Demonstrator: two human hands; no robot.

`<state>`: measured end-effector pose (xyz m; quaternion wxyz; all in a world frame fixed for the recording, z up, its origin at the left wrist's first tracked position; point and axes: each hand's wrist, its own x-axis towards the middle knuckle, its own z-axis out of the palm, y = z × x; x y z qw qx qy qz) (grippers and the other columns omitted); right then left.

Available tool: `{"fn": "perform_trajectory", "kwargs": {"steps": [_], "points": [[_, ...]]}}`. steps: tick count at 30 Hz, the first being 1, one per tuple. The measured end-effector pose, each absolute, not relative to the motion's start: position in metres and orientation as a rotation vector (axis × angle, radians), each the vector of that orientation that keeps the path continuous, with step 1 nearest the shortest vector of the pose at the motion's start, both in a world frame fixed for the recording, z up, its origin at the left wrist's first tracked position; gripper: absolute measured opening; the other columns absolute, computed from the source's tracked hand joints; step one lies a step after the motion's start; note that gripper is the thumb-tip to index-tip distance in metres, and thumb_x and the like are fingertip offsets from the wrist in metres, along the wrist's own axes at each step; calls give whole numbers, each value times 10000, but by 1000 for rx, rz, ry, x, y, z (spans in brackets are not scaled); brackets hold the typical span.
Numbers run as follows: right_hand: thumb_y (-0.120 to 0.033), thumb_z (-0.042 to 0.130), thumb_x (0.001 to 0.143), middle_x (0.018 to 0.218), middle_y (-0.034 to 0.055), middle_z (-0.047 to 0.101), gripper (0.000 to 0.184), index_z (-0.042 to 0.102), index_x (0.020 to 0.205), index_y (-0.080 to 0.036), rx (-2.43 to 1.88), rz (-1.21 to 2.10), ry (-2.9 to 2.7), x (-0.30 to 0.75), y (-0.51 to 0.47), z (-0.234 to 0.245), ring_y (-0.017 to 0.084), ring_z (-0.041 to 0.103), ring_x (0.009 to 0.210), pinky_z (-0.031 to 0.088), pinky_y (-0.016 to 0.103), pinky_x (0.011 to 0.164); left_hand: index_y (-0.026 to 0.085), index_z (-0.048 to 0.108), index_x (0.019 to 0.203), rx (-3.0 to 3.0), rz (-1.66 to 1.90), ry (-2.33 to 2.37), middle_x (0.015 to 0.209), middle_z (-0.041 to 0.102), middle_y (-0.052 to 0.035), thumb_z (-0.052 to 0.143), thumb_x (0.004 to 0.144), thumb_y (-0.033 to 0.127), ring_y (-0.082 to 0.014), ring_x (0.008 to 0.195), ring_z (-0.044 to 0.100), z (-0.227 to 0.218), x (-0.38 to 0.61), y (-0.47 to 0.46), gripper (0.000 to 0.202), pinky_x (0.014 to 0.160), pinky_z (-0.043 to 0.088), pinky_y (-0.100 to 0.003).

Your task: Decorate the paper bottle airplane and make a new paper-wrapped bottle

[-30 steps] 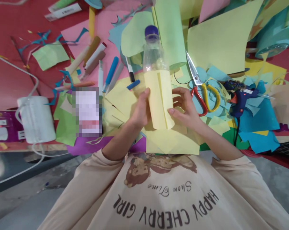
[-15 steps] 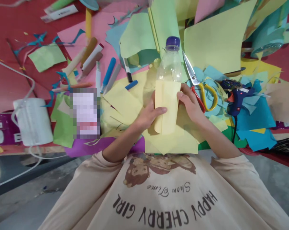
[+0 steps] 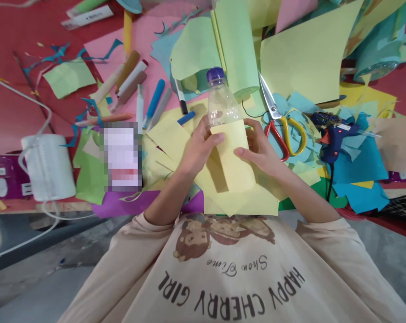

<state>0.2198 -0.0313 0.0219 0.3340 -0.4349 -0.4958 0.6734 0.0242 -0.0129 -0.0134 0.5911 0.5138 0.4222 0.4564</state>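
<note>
A clear plastic bottle point(image 3: 224, 103) with a purple cap tilts to the left between my hands. Pale yellow paper point(image 3: 235, 161) is wrapped around its lower body. My left hand point(image 3: 203, 143) grips the upper left side, thumb lying on the paper near its top edge. On the right side my right hand point(image 3: 258, 146) holds the wrapped part, its thumb pressing on the front and its other fingers partly hidden behind. Scissors point(image 3: 273, 112) with one red and one yellow handle lie just right of my right hand.
A blue glue gun point(image 3: 335, 141) rests on blue paper scraps at the right. Several markers point(image 3: 155, 103) and a phone point(image 3: 122, 157) lie to the left, beside a white corded device point(image 3: 48, 170). A rolled green sheet point(image 3: 238, 49) lies behind the bottle.
The bottle has tilted, its cap swinging left and toward me. My left hand has moved up along the paper, and my right thumb has slid lower onto its front.
</note>
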Motion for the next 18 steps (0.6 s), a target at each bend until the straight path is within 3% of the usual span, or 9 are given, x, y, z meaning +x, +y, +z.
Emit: {"fn": "perform_trajectory", "kwargs": {"steps": [6, 13, 18], "points": [[-612, 793, 719, 1173, 40, 603, 743, 364, 1268, -354, -1165, 1754, -1302, 219, -32, 23, 221, 664, 965, 597, 403, 796, 265, 613, 1205, 1196, 1076, 1059, 1273, 688, -47, 624, 873, 621, -276, 1151, 684, -10, 23, -12, 487, 958, 577, -404], [-635, 765, 731, 1050, 20, 654, 682, 398, 1220, -333, -1224, 1623, -1242, 218, -30, 27, 230, 679, 954, 598, 414, 801, 298, 439, 1405, 1224, 943, 857, 1295, 669, -78, 781, 751, 594, -357, 1263, 628, -7, 26, -13, 795, 976, 596, -485], [-608, 770, 725, 1101, 35, 648, 678, 389, 1206, -320, -1242, 1459, -1200, 220, -26, 27, 238, 678, 1011, 595, 416, 849, 425, 112, 1566, 1303, 931, 745, 1488, 515, -71, 814, 737, 560, -376, 1372, 531, -16, 35, -18, 1095, 1037, 561, -557]]}}
